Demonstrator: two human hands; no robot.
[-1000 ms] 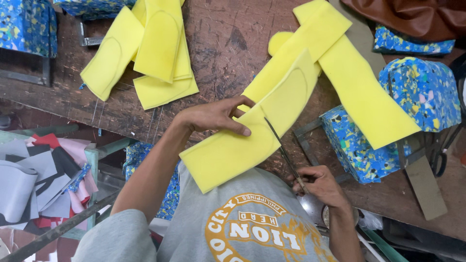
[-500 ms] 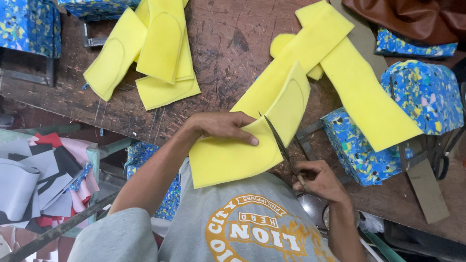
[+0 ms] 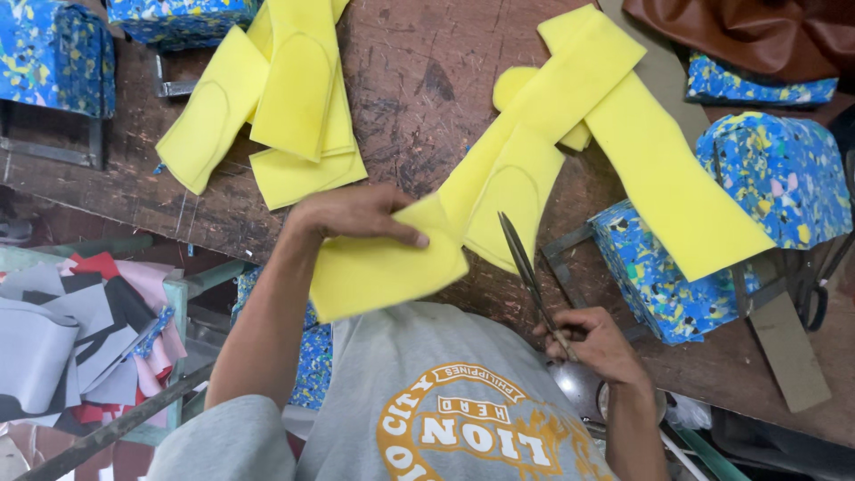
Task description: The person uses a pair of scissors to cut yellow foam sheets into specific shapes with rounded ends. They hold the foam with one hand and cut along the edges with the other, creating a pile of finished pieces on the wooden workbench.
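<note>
Left hand (image 3: 356, 214) clamped on a cut foam piece (image 3: 383, 267), thumb on top, fingers beneath, piece held over the near bench edge just above the grey shirt (image 3: 445, 401). Right hand (image 3: 598, 343) closed around the handles of scissors (image 3: 532, 272), blades pointing far-left, tips just beside the near end of a foam strip (image 3: 517, 178). Blades look nearly closed; exact gap hard to tell. Cut piece and strip touching or overlapping at the piece's right corner; cannot tell which.

Strip lying diagonally on the wooden bench (image 3: 419, 80), running far-right, crossed by a second, wider foam strip (image 3: 668, 169) slanting down to the right. A small rounded foam bit (image 3: 512, 85) peeking out behind them. Far left: a pile of foam cutouts (image 3: 285, 98), overlapping, with curved lines drawn on them.

Right of the strips: speckled blue blocks (image 3: 775, 169), one under the wider strip's near end. Brown leather (image 3: 757, 27) at the far right corner. More blue blocks at the far left (image 3: 53, 53). Below the bench on the left, scraps (image 3: 71, 330) of grey, pink and red material.
</note>
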